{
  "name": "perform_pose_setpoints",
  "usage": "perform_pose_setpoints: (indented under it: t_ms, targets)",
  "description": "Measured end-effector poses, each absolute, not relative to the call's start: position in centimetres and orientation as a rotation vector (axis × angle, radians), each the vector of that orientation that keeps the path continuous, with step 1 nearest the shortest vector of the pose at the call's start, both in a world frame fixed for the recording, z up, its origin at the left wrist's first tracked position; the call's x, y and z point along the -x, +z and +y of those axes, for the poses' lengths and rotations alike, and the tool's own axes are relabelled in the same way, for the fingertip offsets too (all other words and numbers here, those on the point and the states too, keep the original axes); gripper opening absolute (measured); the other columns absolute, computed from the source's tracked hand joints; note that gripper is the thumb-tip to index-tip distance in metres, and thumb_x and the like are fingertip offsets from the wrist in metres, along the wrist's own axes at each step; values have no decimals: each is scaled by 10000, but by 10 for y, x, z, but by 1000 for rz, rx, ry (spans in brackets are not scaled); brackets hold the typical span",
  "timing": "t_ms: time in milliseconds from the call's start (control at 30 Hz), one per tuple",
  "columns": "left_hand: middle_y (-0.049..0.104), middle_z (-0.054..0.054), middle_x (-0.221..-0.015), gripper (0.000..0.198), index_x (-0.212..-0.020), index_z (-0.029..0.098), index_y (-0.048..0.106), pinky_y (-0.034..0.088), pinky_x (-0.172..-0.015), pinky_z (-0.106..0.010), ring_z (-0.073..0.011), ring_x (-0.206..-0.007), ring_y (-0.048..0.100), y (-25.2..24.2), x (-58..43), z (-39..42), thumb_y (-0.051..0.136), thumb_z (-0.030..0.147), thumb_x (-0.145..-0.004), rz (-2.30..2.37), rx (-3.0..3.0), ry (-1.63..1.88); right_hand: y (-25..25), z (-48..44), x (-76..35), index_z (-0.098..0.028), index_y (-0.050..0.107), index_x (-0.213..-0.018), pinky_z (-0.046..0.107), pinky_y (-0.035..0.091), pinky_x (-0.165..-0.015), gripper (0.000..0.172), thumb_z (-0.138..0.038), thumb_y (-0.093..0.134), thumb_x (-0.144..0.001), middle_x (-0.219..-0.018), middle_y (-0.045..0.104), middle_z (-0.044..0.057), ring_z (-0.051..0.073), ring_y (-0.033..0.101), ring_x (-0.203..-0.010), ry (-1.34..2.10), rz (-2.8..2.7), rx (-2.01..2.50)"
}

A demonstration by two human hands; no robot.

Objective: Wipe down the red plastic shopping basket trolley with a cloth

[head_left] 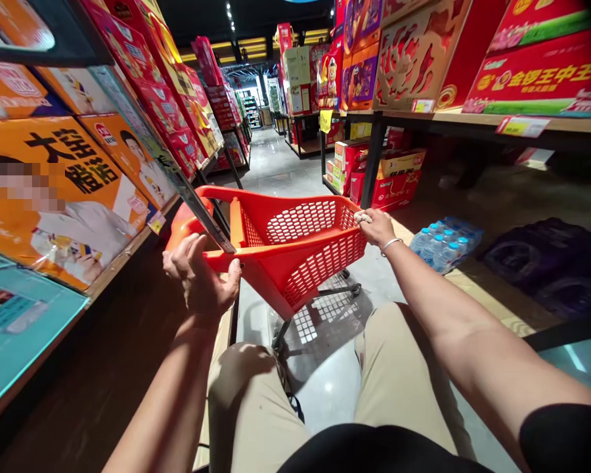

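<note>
A red plastic shopping cart point(270, 263) with perforated sides stands sideways in front of me, and no goods show inside its basket. My left hand point(201, 276) grips the near left rim, thumb on the near side and fingers bent over the edge. At the right end of the basket, my right hand point(377, 226) is closed on the rim. A small crumpled whitish thing point(362, 217) shows at its fingertips; I cannot tell what it is. A thin bracelet circles the right wrist. A dark metal post crosses in front of the cart's left part.
Shelves with orange boxes point(54, 203) rise close on the left. A right shelf point(418, 118) holds red gift boxes point(542, 79). Below it lie shrink-wrapped water bottles point(443, 243) and more red cartons point(394, 180). The tiled aisle point(270, 154) runs ahead between displays.
</note>
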State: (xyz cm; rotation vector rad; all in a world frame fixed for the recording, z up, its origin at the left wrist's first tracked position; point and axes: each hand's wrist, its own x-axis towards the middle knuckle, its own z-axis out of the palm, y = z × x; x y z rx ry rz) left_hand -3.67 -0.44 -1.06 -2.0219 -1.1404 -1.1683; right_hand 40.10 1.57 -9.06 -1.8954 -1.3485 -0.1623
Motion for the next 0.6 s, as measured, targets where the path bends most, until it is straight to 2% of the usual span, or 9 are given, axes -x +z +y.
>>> perform_pose_setpoints:
  t_ms: [33, 100, 167, 233, 300, 400, 500, 600]
  targets:
    - [521, -216, -1405, 694, -1413, 177, 388, 309, -1148, -622, -387, -1334, 480, -9, 30, -8, 675, 384, -817, -1067, 2008, -1216, -95, 18, -394, -199, 737, -964, 425, 413, -977, 259, -235, 541, -798, -972, 724, 73, 242, 583, -940, -150, -1248, 1885]
    - [509, -202, -1420, 710, -1442, 184, 358, 361, -1132, -559, -360, -1348, 471, -5, 12, -12, 663, 351, -824, -871, 2073, -1195, -102, 21, -363, -201, 713, -1000, 479, 369, -1051, 266, -226, 544, -795, -1048, 701, 89, 265, 560, -1029, -132, -1108, 1818]
    - [529, -180, -1437, 680, -1480, 172, 340, 377, -1143, -482, -315, -1348, 495, -1, -7, -10, 601, 316, -869, -782, 2290, -975, -109, 20, -317, -211, 698, -1056, 493, 357, -1075, 282, -242, 564, -809, -1106, 663, 99, 281, 520, -1091, -192, -1089, 1718]
    - [588, -191, -1393, 628, -1489, 112, 379, 409, -1091, -456, -314, -1292, 545, 1, -25, -2, 534, 277, -903, -866, 2420, -745, -119, 13, -267, -225, 691, -1120, 477, 380, -1060, 308, -261, 586, -832, -1150, 626, 102, 289, 478, -1127, -239, -1183, 1609]
    - [680, -194, -1234, 504, -1401, 87, 512, 449, -965, -470, -333, -1133, 625, 0, -36, 7, 481, 280, -936, -985, 2458, -505, -129, 4, -223, -242, 707, -1121, 457, 378, -1067, 304, -251, 625, -829, -1208, 597, 96, 288, 448, -1159, -300, -1366, 1509]
    - [728, -149, -1003, 345, -1154, 141, 677, 431, -830, -474, -339, -946, 654, -4, -40, 18, 440, 313, -973, -1054, 2417, -282, -145, -4, -186, -294, 731, -1084, 437, 369, -1049, 278, -258, 699, -810, -1269, 608, 38, 280, 438, -1187, -407, -1782, 1267]
    - [720, -124, -939, 286, -1066, 169, 696, 393, -784, -453, -321, -904, 642, -7, -33, 24, 444, 263, -969, -1010, 2367, -286, -157, -4, -194, -339, 739, -1071, 401, 364, -997, 204, -261, 659, -900, -1205, 662, -11, 232, 474, -1121, -474, -1984, 1185]
    - [706, -114, -895, 275, -1059, 176, 693, 366, -757, -441, -306, -880, 624, -9, -24, 29, 438, 213, -965, -953, 2347, -329, -163, 0, -232, -339, 749, -1068, 397, 356, -985, 189, -270, 611, -957, -1142, 677, 5, 219, 478, -1081, -511, -1931, 1309]
